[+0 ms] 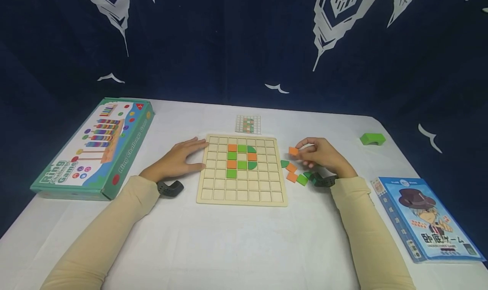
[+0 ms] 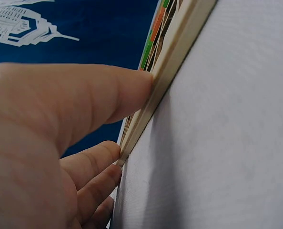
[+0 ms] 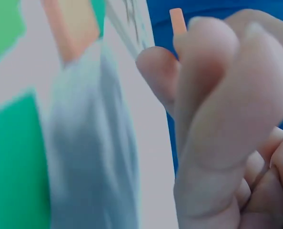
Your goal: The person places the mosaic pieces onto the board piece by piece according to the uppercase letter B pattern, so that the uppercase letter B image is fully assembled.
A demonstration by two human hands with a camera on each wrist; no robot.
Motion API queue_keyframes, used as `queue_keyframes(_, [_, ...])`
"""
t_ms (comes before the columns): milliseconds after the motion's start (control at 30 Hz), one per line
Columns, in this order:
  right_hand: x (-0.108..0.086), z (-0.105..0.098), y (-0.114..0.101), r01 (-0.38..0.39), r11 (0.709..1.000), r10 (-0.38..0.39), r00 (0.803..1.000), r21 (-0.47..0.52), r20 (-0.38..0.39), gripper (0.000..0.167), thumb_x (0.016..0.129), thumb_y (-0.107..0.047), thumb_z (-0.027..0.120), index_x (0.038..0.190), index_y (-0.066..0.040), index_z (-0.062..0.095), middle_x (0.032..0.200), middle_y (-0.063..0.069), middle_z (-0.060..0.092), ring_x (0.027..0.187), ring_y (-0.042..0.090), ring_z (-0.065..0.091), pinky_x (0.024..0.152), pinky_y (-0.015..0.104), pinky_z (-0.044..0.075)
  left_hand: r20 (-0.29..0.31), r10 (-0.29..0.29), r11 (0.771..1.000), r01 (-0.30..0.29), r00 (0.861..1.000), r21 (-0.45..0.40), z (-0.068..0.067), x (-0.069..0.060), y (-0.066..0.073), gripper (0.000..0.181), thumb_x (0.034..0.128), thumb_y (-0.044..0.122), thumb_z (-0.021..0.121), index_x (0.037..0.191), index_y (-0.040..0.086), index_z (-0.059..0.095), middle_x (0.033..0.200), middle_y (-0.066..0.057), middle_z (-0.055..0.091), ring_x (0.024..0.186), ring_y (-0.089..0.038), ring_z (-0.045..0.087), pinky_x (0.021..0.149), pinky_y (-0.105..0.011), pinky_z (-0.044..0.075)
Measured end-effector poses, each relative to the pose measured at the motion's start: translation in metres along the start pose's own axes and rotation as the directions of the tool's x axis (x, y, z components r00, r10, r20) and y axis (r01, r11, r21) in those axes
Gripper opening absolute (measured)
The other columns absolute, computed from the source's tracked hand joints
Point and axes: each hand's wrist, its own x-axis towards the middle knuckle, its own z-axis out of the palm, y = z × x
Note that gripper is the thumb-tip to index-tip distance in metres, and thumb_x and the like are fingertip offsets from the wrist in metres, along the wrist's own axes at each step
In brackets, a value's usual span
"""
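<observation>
In the head view a wooden grid board (image 1: 217, 195) bears orange and green squares and dark green quarter-round pieces in its middle cells. My left hand (image 1: 177, 158) touches the board's left edge with extended thumb and fingers; the left wrist view shows the thumb (image 2: 127, 93) against the rim. To the right of the board, my right hand (image 1: 322, 154) pinches an orange square (image 1: 293, 151) between thumb and fingers. In the right wrist view the orange piece (image 3: 178, 21) shows edge-on past the fingertips. Loose orange and green pieces (image 1: 292, 177) lie below that hand.
A small patterned grid card (image 1: 248, 124) lies behind the board. The Ring Challenge Game box (image 1: 91, 150) is on the left, a blue game box (image 1: 431, 218) on the right. A green arched block (image 1: 372, 139) stands at the back right of the white table (image 1: 228, 247).
</observation>
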Motion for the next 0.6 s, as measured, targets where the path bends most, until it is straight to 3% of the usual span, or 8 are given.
queue_keyframes(333, [0.001,0.019,-0.02,0.041,0.984,-0.041,0.999,0.172,0.0,0.031,0.099,0.003,0.071,0.127,0.01,0.058,0.089,0.002,0.079,0.063,0.009,0.063,0.055,0.019,0.051,0.0,0.009,1.0,-0.009,1.0,0.003,0.001,0.001,-0.002,0.077,0.1004,0.034,0.071,0.167,0.007,0.042,0.175,-0.015,0.033,0.166,-0.039,0.016,0.132,-0.064,0.01])
queue_keyframes(600, [0.001,0.034,-0.031,0.074,0.921,-0.089,0.996,0.382,0.022,0.022,0.1,0.01,0.065,0.119,0.0,0.064,0.087,0.002,0.08,0.06,0.006,0.062,0.052,0.015,0.049,-0.001,0.007,1.0,-0.007,1.0,0.008,0.001,0.002,-0.003,0.077,0.1003,0.034,0.072,0.167,0.008,0.042,0.175,-0.015,0.033,0.166,-0.039,0.016,0.132,-0.064,0.01])
